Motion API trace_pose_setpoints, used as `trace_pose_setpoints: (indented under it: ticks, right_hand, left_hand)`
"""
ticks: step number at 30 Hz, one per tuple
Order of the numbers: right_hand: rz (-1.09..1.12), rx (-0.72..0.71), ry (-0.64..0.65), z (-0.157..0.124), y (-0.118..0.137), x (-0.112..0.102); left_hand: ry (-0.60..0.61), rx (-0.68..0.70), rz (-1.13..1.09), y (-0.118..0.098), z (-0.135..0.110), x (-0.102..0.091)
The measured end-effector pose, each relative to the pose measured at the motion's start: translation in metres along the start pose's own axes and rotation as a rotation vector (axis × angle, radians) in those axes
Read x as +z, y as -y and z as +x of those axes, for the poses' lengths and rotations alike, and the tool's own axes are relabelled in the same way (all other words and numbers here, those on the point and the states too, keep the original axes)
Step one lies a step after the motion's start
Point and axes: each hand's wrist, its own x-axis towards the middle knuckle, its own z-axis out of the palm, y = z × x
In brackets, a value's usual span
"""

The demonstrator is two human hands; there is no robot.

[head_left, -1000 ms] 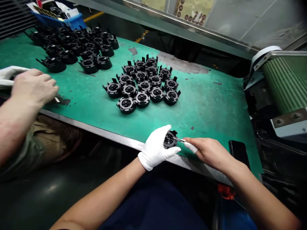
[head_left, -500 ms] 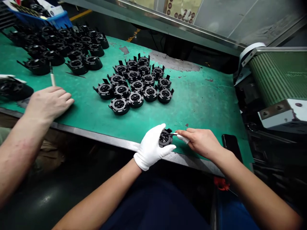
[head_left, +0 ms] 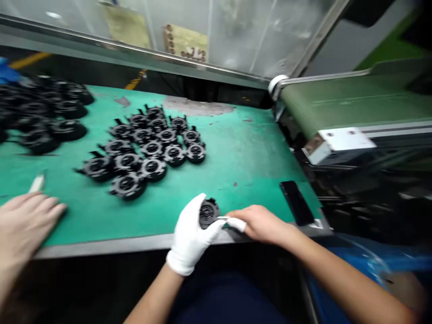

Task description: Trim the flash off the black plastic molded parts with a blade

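The gloved left hand (head_left: 190, 235) grips a black round part (head_left: 208, 213) over the front edge of the green bench (head_left: 236, 157). The bare right hand (head_left: 263, 225) pinches a thin tool (head_left: 224, 218), its tip touching the part.

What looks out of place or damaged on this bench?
The green mat has a worn grey patch at its back edge, and a phone lies near its right corner. Black parts sit in neat groups.
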Motion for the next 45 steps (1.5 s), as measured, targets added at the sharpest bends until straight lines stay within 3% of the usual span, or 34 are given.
trace_pose_setpoints:
  ticks: [3,7,11,14,18,21,25,28,32,36,41,45]
  right_hand:
    - [0.095,0.063,-0.107,-0.007,-0.005,0.020]
    - [0.062,0.110,-0.126,-0.010,0.004,0.046]
    - [0.118,0.123,-0.093,-0.018,0.009,0.050]
    - [0.296,0.125,-0.113,-0.020,0.012,0.048]
    - [0.656,0.136,-0.299,-0.002,0.028,0.061]
    - [0.737,0.155,-0.421,0.021,0.035,0.066]
    - [0.536,0.031,-0.404,0.028,0.017,0.046]
    - [0.225,-0.004,-0.295,0.010,0.001,0.032]
    - [-0.089,0.059,-0.227,-0.009,-0.003,0.031]
    - [-0.150,0.076,-0.183,-0.010,0.001,0.033]
    - [-0.074,0.069,-0.081,-0.018,0.006,0.032]
    - [-0.024,0.073,-0.143,-0.024,0.012,0.036]
  left_hand:
    - [0.004,-0.008,-0.008,-0.002,-0.003,0.003]
    - [0.019,-0.044,-0.002,-0.003,-0.009,-0.001]
    - [0.029,-0.054,-0.026,-0.005,-0.008,-0.003]
    - [0.032,-0.086,-0.059,-0.006,-0.007,0.000]
    - [-0.027,-0.193,-0.139,-0.018,-0.023,0.001]
    - [-0.007,-0.217,-0.134,-0.034,-0.050,-0.006]
    - [0.053,-0.194,-0.071,-0.044,-0.068,-0.024]
    - [0.052,-0.210,-0.086,-0.034,-0.051,-0.032]
    - [0.164,-0.142,-0.112,-0.012,-0.017,-0.031]
    - [0.163,-0.068,-0.109,-0.002,-0.006,-0.026]
    - [0.135,-0.067,-0.117,-0.004,-0.009,-0.023]
    - [0.111,-0.071,-0.137,-0.005,-0.011,-0.020]
